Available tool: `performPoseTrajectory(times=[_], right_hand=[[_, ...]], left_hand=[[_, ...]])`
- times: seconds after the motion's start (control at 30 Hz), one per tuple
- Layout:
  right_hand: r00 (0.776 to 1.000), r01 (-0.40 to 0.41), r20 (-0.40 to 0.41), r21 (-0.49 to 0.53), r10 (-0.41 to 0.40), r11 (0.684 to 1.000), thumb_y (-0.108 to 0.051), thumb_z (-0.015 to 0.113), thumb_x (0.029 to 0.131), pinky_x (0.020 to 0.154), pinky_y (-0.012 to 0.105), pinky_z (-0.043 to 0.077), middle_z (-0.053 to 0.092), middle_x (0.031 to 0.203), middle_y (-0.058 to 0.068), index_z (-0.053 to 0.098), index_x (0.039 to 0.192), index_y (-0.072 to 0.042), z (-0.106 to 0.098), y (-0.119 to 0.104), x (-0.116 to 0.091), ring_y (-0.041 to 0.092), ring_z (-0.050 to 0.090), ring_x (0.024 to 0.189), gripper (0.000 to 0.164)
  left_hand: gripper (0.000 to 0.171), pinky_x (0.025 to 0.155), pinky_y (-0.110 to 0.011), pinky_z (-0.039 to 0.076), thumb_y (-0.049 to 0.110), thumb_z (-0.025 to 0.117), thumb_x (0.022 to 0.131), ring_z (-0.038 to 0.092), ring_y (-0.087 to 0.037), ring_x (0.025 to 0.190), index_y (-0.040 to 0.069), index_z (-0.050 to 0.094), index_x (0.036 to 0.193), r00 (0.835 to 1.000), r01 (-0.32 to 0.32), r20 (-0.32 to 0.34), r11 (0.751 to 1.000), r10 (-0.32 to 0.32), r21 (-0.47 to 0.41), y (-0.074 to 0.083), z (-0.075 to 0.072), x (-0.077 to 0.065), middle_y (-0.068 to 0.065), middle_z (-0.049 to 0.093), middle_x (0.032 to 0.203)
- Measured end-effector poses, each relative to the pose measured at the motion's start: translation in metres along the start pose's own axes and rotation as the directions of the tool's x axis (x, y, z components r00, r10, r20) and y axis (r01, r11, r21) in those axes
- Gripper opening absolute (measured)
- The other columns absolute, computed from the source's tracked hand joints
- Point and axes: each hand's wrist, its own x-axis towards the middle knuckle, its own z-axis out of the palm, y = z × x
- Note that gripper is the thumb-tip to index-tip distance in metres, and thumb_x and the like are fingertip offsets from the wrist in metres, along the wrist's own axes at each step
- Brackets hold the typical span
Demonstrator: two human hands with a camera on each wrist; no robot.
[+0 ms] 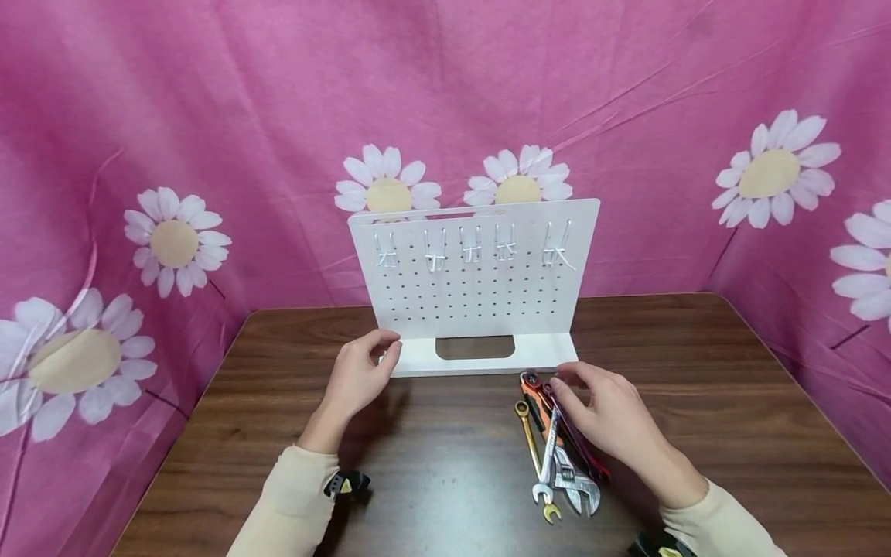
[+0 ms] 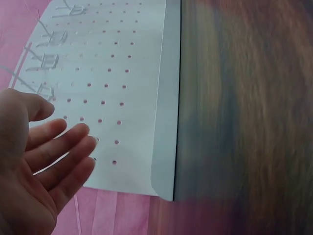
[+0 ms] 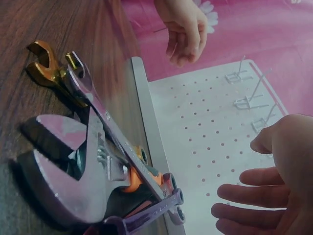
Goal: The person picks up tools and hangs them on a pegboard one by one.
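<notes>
A white pegboard stand rises from the table, metal hooks along its upper part. By the lower left corner of its base is my left hand, fingers loosely bent and holding nothing. My right hand hovers at the lower right corner, beside a bunch of wrenches; its fingers look relaxed in the right wrist view. In the bunch lie a gold wrench, a silver wrench, an adjustable wrench with an orange and black handle, and a purple wrench, partly overlapping.
The brown wooden table extends around the stand on both sides. A pink curtain with large white flowers hangs behind and beside it. Black straps with devices are on both wrists.
</notes>
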Motion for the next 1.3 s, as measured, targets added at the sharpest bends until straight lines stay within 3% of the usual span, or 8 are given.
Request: performPoseTrajectory(times=[0.23, 0.47, 0.87, 0.97, 1.07, 1.17, 1.3], right_hand=[[1.000, -0.008, 0.014, 0.008, 0.008, 1.000, -0.018, 0.076, 0.099, 0.078, 0.044, 0.059, 0.082, 0.101, 0.004, 0.080, 0.110, -0.009, -0.001, 0.007, -0.004, 0.020, 0.074, 0.088, 0.014], [0.993, -0.078, 0.087, 0.024, 0.076, 0.997, -0.020, 0.079, 0.098, 0.068, 0.028, 0.050, 0.079, 0.092, -0.004, 0.082, 0.102, -0.016, -0.003, 0.014, -0.010, 0.005, 0.058, 0.074, 0.006], [0.980, -0.146, 0.140, 0.052, 0.138, 0.988, -0.019, 0.083, 0.095, 0.065, 0.026, 0.048, 0.073, 0.081, -0.009, 0.081, 0.098, -0.015, 0.004, 0.027, -0.025, 0.000, 0.055, 0.071, 0.006], [0.977, -0.161, 0.153, 0.054, 0.151, 0.985, -0.018, 0.084, 0.094, 0.065, 0.025, 0.048, 0.073, 0.081, -0.010, 0.081, 0.099, -0.015, 0.006, 0.031, -0.028, -0.002, 0.055, 0.072, 0.007], [0.970, -0.185, 0.171, 0.065, 0.172, 0.981, -0.019, 0.084, 0.093, 0.065, 0.025, 0.048, 0.073, 0.081, -0.010, 0.081, 0.099, -0.013, 0.007, 0.034, -0.030, -0.003, 0.056, 0.072, 0.009], [0.964, -0.203, 0.193, 0.087, 0.183, 0.975, -0.019, 0.085, 0.093, 0.066, 0.024, 0.049, 0.073, 0.081, -0.009, 0.080, 0.099, -0.012, 0.009, 0.037, -0.032, -0.004, 0.057, 0.072, 0.010], [0.958, -0.219, 0.214, 0.119, 0.190, 0.969, -0.018, 0.085, 0.092, 0.066, 0.023, 0.050, 0.073, 0.079, -0.009, 0.080, 0.098, -0.011, 0.012, 0.038, -0.034, -0.004, 0.058, 0.070, 0.010]], left_hand=[[0.020, 0.085, -0.037, 0.060, 0.012, 0.072, 0.101, 0.073, -0.026, 0.095, 0.002, 0.079, 0.116, 0.997, -0.022, -0.077, 0.999, 0.020, -0.024, -0.012, -0.005, 0.007, -0.011, 0.081, 0.105], [0.019, 0.078, -0.024, 0.053, 0.008, 0.073, 0.100, 0.071, -0.024, 0.091, 0.001, 0.078, 0.116, 0.987, -0.029, -0.158, 0.998, 0.019, -0.060, -0.025, -0.011, 0.015, -0.013, 0.080, 0.103], [0.020, 0.082, -0.011, 0.048, 0.010, 0.071, 0.103, 0.076, -0.033, 0.109, 0.002, 0.076, 0.121, 0.974, 0.088, -0.196, 0.985, -0.117, -0.151, -0.052, -0.015, 0.031, -0.017, 0.079, 0.118], [0.022, 0.087, -0.016, 0.053, 0.011, 0.071, 0.104, 0.075, -0.034, 0.112, 0.001, 0.075, 0.124, 0.974, 0.104, -0.179, 0.978, -0.137, -0.181, -0.057, -0.014, 0.034, -0.018, 0.079, 0.121], [0.027, 0.098, -0.032, 0.059, 0.011, 0.070, 0.105, 0.073, -0.035, 0.119, -0.001, 0.072, 0.129, 0.978, 0.113, -0.151, 0.974, -0.144, -0.199, -0.062, -0.012, 0.038, -0.019, 0.077, 0.125], [0.031, 0.107, -0.046, 0.058, 0.011, 0.068, 0.107, 0.070, -0.038, 0.125, -0.003, 0.068, 0.135, 0.982, 0.120, -0.114, 0.966, -0.149, -0.228, -0.066, -0.011, 0.044, -0.022, 0.074, 0.131], [0.035, 0.112, -0.051, 0.055, 0.007, 0.066, 0.107, 0.067, -0.042, 0.130, -0.007, 0.064, 0.139, 0.985, 0.134, -0.065, 0.949, -0.159, -0.286, -0.068, -0.009, 0.051, -0.028, 0.071, 0.135]])
